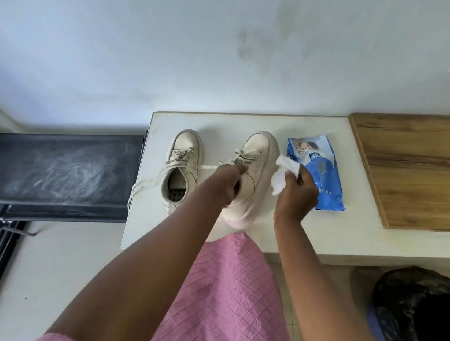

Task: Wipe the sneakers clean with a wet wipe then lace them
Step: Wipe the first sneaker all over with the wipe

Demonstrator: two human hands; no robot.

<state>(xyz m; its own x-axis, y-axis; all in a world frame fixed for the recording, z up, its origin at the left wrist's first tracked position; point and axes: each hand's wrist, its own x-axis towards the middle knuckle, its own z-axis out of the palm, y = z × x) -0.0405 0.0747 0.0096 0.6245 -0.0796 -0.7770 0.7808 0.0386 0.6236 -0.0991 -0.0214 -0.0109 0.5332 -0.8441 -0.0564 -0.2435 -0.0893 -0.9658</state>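
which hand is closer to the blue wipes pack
Right. The right hand, pinching the wet wipe, overlaps the left edge of the blue wipes pack in this view. The left hand grips the tilted sneaker, on that shoe's far side from the pack.

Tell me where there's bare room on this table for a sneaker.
Bare tabletop lies between the wooden board and the near edge, right of the wipes pack. The left end is crowded: left sneaker, held sneaker, loose laces, left hand, right hand with wet wipe.

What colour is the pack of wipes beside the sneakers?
The pack of wipes is blue, clearest in the head view.
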